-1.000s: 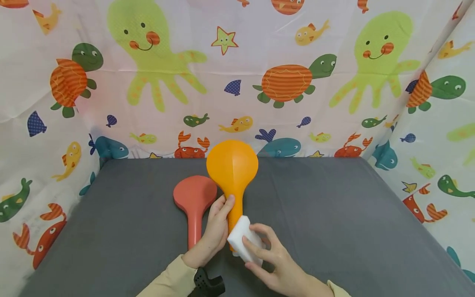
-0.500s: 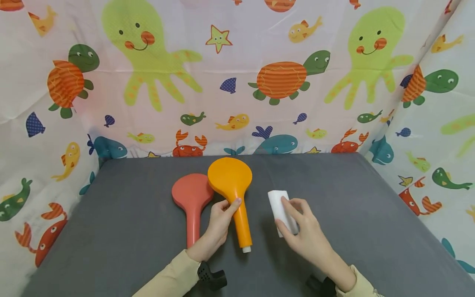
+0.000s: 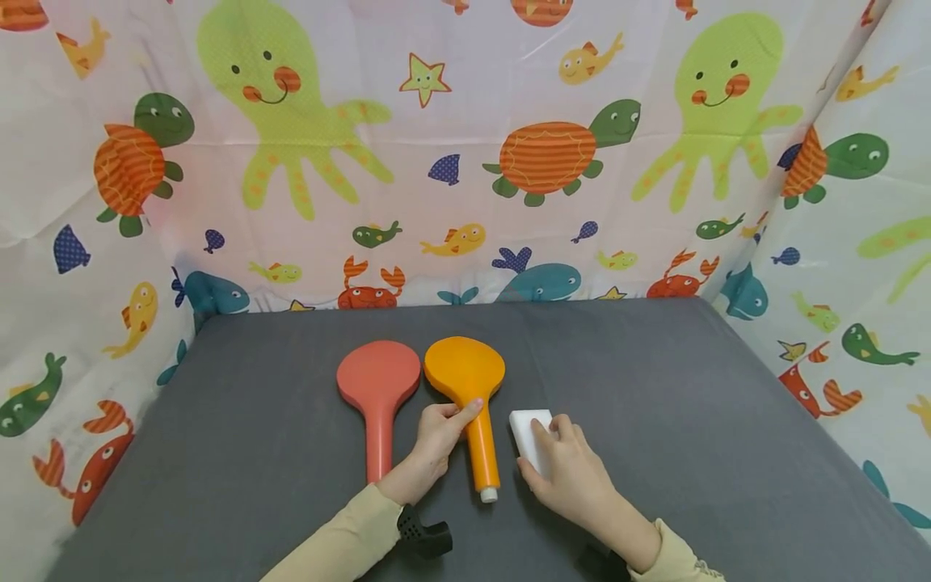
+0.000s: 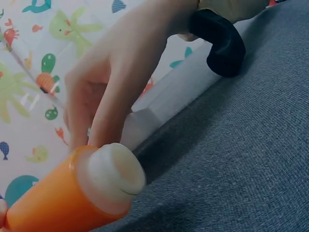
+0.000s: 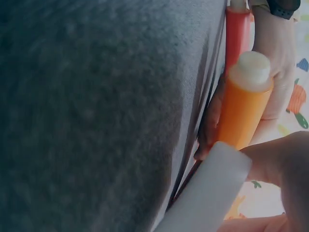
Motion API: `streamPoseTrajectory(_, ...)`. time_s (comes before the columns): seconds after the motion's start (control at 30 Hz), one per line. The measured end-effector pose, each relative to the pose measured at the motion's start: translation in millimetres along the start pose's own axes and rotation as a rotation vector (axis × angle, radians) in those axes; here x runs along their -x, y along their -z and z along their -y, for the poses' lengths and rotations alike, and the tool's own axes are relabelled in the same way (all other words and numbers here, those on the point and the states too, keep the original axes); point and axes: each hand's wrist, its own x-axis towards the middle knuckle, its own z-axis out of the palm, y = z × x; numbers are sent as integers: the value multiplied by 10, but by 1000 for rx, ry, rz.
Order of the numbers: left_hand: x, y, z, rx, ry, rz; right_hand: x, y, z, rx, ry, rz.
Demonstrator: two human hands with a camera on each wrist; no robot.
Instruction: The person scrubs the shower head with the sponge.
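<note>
My left hand [image 3: 435, 440] grips an orange paddle [image 3: 483, 453] around its neck, thumb on top. The paddle has a thick round head pointing away from me and a handle with a white end cap [image 5: 254, 66], close over the grey cloth. In my right hand [image 3: 575, 477] is a white rectangular sponge [image 3: 525, 424], pinched between thumb and fingers, low over the cloth right of the handle. A similar red paddle [image 3: 378, 376] lies left of the orange one, its handle's lower end hidden behind my left forearm in the head view.
A grey cloth [image 3: 254, 436] covers the table. White curtains [image 3: 327, 234] printed with sea animals stand along its back and sides. A black wrist device [image 3: 425, 537] sits at my left wrist.
My right hand has drawn the sponge off the orange paddle's handle to the right, then lowered it toward the cloth. My left hand has lowered the paddle and shifted it slightly right.
</note>
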Motion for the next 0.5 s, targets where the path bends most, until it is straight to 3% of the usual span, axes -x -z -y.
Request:
streamPoseTrajectory(0.3,-21,7,44,-104,-24,10,-18,-41,28,54,-41,79)
streamPoseTrajectory(0.5,-50,68,-8,-245,-40,61,-2,-65,18,162,13,70)
